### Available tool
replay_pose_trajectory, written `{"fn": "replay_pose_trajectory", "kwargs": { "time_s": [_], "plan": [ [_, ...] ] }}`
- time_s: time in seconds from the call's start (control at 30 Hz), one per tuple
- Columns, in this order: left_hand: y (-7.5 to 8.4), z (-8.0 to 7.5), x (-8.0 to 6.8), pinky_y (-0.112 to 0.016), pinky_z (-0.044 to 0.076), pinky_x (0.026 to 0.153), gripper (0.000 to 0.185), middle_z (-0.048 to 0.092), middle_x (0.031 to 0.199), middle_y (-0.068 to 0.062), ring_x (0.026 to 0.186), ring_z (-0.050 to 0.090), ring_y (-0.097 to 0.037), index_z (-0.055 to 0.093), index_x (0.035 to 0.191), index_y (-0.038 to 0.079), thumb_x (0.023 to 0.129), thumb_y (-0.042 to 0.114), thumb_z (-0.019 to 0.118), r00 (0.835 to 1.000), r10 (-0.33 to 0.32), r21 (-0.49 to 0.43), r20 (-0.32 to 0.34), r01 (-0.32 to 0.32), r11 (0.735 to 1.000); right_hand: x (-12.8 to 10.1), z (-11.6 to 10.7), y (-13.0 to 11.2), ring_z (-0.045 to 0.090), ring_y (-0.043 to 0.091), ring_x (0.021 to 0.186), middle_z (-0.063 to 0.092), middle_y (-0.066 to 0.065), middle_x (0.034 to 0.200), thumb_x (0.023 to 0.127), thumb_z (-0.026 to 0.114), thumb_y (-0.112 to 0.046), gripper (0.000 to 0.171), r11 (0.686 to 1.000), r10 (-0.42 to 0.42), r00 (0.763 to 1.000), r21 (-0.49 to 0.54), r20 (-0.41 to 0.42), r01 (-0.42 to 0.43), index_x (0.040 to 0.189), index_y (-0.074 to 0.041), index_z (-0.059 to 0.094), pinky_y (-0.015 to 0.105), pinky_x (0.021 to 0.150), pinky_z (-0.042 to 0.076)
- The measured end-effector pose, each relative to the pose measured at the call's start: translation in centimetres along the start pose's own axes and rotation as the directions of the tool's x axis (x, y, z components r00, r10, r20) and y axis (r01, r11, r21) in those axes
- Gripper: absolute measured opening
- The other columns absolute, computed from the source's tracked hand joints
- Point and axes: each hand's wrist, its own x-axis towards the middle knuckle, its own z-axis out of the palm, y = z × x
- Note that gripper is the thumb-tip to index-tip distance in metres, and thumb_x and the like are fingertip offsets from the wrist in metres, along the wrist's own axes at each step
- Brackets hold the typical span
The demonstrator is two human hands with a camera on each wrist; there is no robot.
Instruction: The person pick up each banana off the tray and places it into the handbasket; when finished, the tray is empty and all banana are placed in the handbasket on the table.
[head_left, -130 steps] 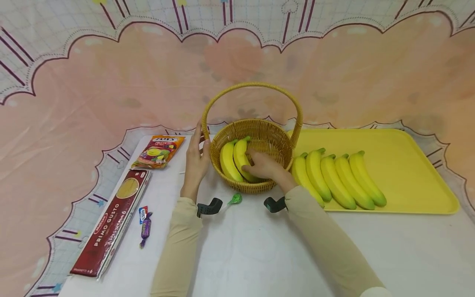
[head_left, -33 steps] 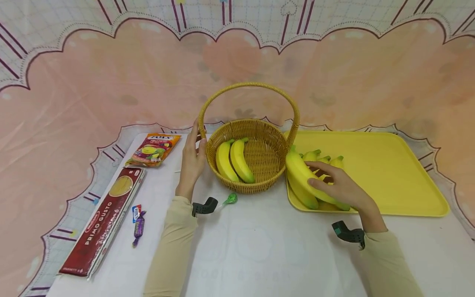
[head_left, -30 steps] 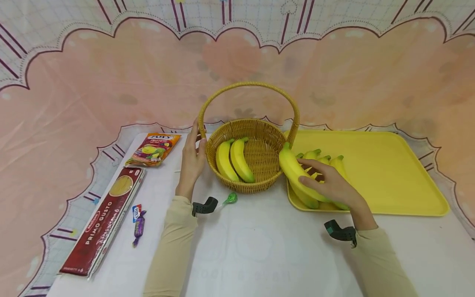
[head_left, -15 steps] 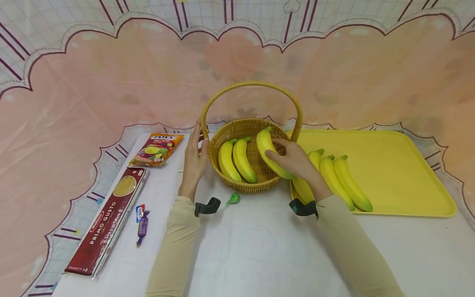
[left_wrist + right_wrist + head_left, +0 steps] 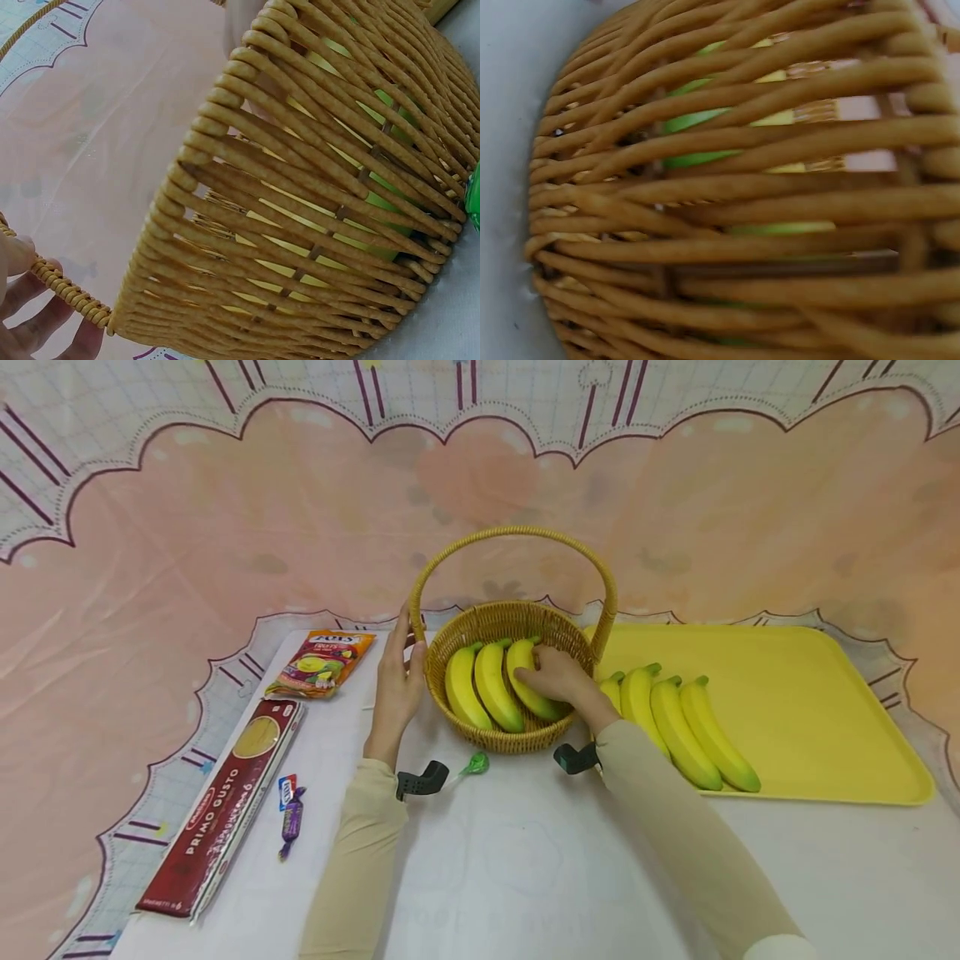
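A wicker basket (image 5: 504,742) with a tall arched handle (image 5: 517,531) stands in the middle of the head view. Three bananas lie side by side inside it. My right hand (image 5: 562,677) reaches in over the right rim and grips the rightmost banana (image 5: 529,687), thumb on its near side. My left hand (image 5: 397,687) holds the foot of the handle at the left; in the left wrist view the fingers (image 5: 46,321) and thumb are on either side of it. Weave fills most of the right wrist view, so that hand is hidden there.
Several bananas (image 5: 684,735) lie in a row on a yellow tray (image 5: 817,710) right of the basket. A green lollipop (image 5: 476,763) lies in front. At left are a candy bag (image 5: 318,664), a spaghetti pack (image 5: 225,810) and small wrapped candies (image 5: 292,823).
My right hand has carried a banana from the tray leftward and lowered it into the basket beside the other two. The left hand has stayed at the handle.
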Motion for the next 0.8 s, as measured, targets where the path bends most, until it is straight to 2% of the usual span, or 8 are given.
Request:
{"fn": "replay_pose_trajectory", "kwargs": {
  "time_s": [0.23, 0.33, 0.43, 0.5, 0.57, 0.67, 0.8],
  "plan": [
    [0.0, 0.1, 0.0, -0.049, 0.051, 0.094, 0.054, 0.044, 0.140, -0.013, 0.122, 0.050, -0.031, 0.018, 0.152, 0.026, 0.102, 0.028, 0.037, 1.000, -0.004, -0.005, -0.002, 0.004, 1.000, 0.0, 0.7, -0.2, 0.035, 0.034, 0.137, 0.034, 0.020, 0.149, 0.095, 0.050, -0.038, 0.071, 0.999, -0.033, 0.999, -0.018, 0.030, 0.033, 0.149, -0.001, 0.022, 0.046, 0.113, 0.032],
    [-0.1, 0.2, -0.1, -0.049, 0.051, 0.094, 0.054, 0.043, 0.141, -0.013, 0.122, 0.050, -0.031, 0.018, 0.152, 0.026, 0.102, 0.028, 0.037, 1.000, -0.003, -0.001, -0.001, 0.003, 1.000, -0.7, 0.6, -0.1, 0.039, 0.034, 0.134, 0.039, 0.019, 0.147, 0.095, 0.050, -0.037, 0.069, 0.998, -0.056, 0.998, -0.010, -0.017, 0.056, 0.148, -0.002, 0.025, 0.047, 0.110, 0.036],
    [-0.2, 0.3, -0.1, -0.050, 0.051, 0.092, 0.054, 0.044, 0.140, -0.014, 0.121, 0.051, -0.032, 0.018, 0.152, 0.025, 0.102, 0.028, 0.038, 1.000, 0.008, 0.000, -0.009, -0.008, 1.000, -1.7, 0.3, 0.1, 0.053, 0.032, 0.118, 0.053, 0.017, 0.131, 0.095, 0.051, -0.034, 0.060, 0.993, -0.117, 0.987, 0.007, -0.109, 0.119, 0.144, -0.004, 0.034, 0.046, 0.097, 0.046],
    [-0.2, 0.3, -0.1, -0.051, 0.051, 0.091, 0.054, 0.045, 0.139, -0.015, 0.121, 0.051, -0.032, 0.018, 0.152, 0.026, 0.102, 0.027, 0.038, 1.000, 0.015, 0.001, -0.014, -0.015, 1.000, -2.5, 0.0, 0.4, 0.058, 0.028, 0.106, 0.059, 0.014, 0.119, 0.095, 0.052, -0.030, 0.052, 0.983, -0.173, 0.967, 0.033, -0.188, 0.182, 0.139, -0.004, 0.043, 0.042, 0.088, 0.050],
    [-0.2, 0.3, -0.1, -0.051, 0.052, 0.091, 0.055, 0.045, 0.138, -0.015, 0.120, 0.051, -0.033, 0.018, 0.152, 0.026, 0.102, 0.026, 0.039, 1.000, 0.018, 0.003, -0.020, -0.018, 1.000, -3.4, -0.2, 0.8, 0.059, 0.025, 0.096, 0.062, 0.011, 0.108, 0.095, 0.052, -0.026, 0.042, 0.967, -0.225, 0.935, 0.053, -0.274, 0.248, 0.131, -0.005, 0.051, 0.039, 0.082, 0.051],
    [-0.2, 0.3, -0.1, -0.051, 0.052, 0.091, 0.055, 0.046, 0.138, -0.015, 0.120, 0.051, -0.032, 0.018, 0.152, 0.028, 0.102, 0.024, 0.040, 1.000, 0.017, 0.007, -0.023, -0.017, 1.000, -4.9, -0.5, 1.7, 0.060, 0.022, 0.094, 0.064, 0.009, 0.106, 0.096, 0.052, -0.022, 0.031, 0.945, -0.257, 0.880, 0.087, -0.400, 0.316, 0.121, -0.006, 0.059, 0.038, 0.082, 0.051],
    [-0.2, 0.3, -0.1, -0.051, 0.052, 0.091, 0.054, 0.046, 0.138, -0.014, 0.120, 0.051, -0.032, 0.018, 0.152, 0.029, 0.102, 0.025, 0.039, 1.000, 0.011, 0.010, -0.021, -0.011, 1.000, -6.8, -0.8, 3.5, 0.061, 0.023, 0.093, 0.066, 0.010, 0.103, 0.096, 0.051, -0.019, 0.025, 0.927, -0.243, 0.820, 0.123, -0.518, 0.353, 0.114, -0.005, 0.062, 0.040, 0.084, 0.051]
  ]
}}
